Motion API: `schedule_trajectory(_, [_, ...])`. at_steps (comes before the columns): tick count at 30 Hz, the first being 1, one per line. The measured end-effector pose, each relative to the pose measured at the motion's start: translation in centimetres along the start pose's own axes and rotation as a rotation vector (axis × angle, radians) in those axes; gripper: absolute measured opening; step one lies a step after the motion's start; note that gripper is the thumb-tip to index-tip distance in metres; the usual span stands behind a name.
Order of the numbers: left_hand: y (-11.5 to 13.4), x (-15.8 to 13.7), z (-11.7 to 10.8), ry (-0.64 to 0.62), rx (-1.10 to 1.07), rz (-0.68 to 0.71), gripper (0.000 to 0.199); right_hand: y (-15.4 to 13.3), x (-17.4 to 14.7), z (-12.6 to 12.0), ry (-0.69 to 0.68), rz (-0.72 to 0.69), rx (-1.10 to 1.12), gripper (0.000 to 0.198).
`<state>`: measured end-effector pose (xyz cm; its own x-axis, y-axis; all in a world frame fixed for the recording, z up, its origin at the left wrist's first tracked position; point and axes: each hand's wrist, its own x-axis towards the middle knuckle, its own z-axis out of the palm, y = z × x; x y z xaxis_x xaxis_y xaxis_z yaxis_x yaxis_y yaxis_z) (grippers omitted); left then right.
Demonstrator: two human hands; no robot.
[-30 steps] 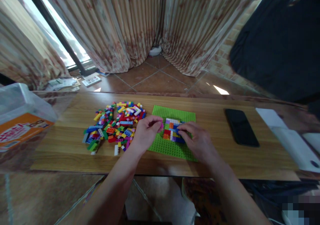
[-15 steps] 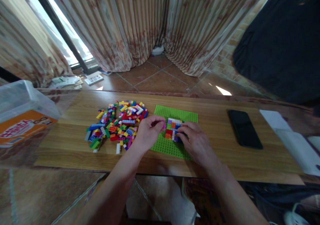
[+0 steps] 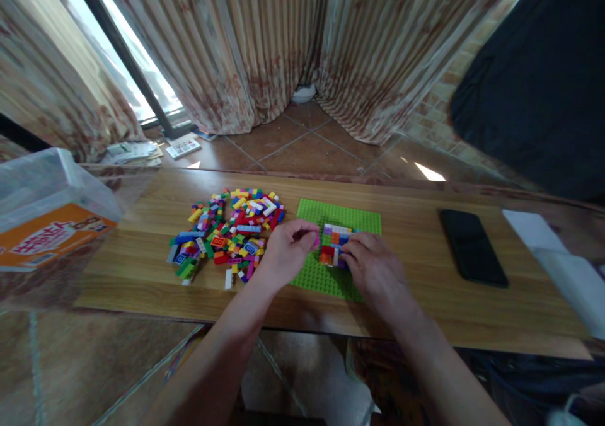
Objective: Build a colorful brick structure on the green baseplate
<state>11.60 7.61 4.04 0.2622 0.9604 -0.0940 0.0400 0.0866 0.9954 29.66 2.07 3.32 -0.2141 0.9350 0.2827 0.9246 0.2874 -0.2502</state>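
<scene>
A small pink toy brick (image 3: pixel 316 239) is pinched between the thumb and fingertips of my left hand (image 3: pixel 288 249), just left of a patch of joined bricks. That multicoloured brick patch (image 3: pixel 334 238) sits on a green studded baseplate (image 3: pixel 316 277). My right hand (image 3: pixel 375 262) rests at the patch's right side, its fingers bent together against the bricks. Whether a loose piece lies under those fingertips is hidden. Left of my left hand a big heap of mixed loose bricks (image 3: pixel 248 229) is spread on the wooden table (image 3: pixel 137 268).
A black phone (image 3: pixel 472 247) lies on the right of the table, with white paper (image 3: pixel 536 230) beyond it. At the far left stands a clear plastic tub (image 3: pixel 42 186) with an orange label. Patterned curtains (image 3: pixel 265 54) hang behind the table.
The whole view has shifted slightly, so things appear a little further right. Both hands keep nearly the same places over the baseplate, the left still pinching the pink brick.
</scene>
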Motion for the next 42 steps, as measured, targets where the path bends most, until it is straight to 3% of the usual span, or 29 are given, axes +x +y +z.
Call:
schedule_trajectory(12, [-0.4,0.1,0.0,-0.017,0.002,0.015,0.012,0.6,0.1,-1.0,0.175,0.232,0.322,0.014])
schedule_trajectory(17, [-0.5,0.1,0.1,-0.006,0.004,0.02,0.011,1.5,0.3,-0.6,0.304,0.332,0.282,0.023])
schedule_trajectory(25, [-0.5,0.0,0.0,0.004,-0.004,0.012,0.013,1.4,0.3,1.8,0.22,0.318,0.168,0.047])
schedule_trajectory(42, [-0.7,-0.1,0.2,-0.008,-0.012,0.026,0.016,0.0,0.4,2.0,0.026,0.38,0.027,0.045])
